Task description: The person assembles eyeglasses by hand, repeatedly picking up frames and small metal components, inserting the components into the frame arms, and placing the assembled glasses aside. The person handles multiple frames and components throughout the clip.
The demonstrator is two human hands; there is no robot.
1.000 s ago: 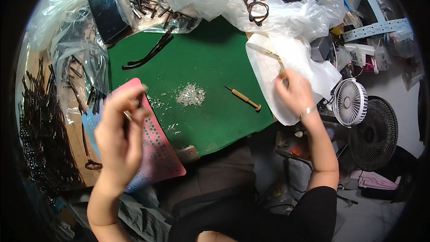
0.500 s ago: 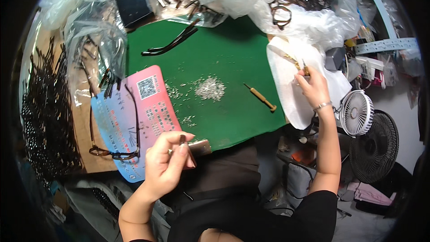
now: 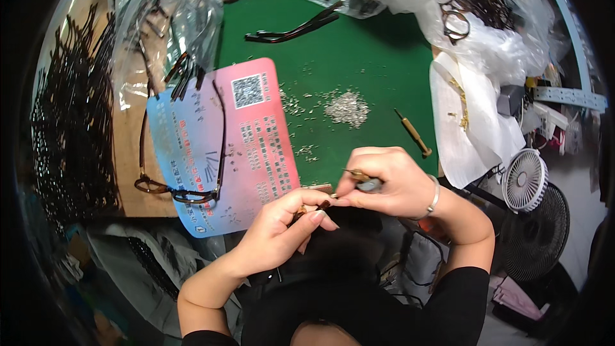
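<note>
At the near edge of the green mat (image 3: 384,45), my left hand (image 3: 275,230) is closed on a small dark brown eyeglass part (image 3: 323,206), mostly hidden by the fingers. My right hand (image 3: 391,182) meets it, thumb and forefinger pinched at the end of that part; whatever tiny piece is between them is too small to make out. A screwdriver (image 3: 357,174) with a brass-coloured body and grey end is held in the right hand's curled fingers. Beyond the hands lies a pile of small silvery screw-like pieces (image 3: 346,109). Another brass screwdriver (image 3: 414,134) lies right of the pile.
A pink-and-blue printed sheet (image 3: 246,134) bears a brown eyeglass frame (image 3: 186,193). Dark temples (image 3: 295,27) lie at the mat's far side. White cloth (image 3: 451,134) at right holds gold-coloured parts (image 3: 462,106). Many dark temples (image 3: 73,122) lie left; a white fan (image 3: 525,181) stands right.
My right hand has come from the white cloth to my left hand, bringing the screwdriver. The view has shifted, so the mat appears farther right and higher.
</note>
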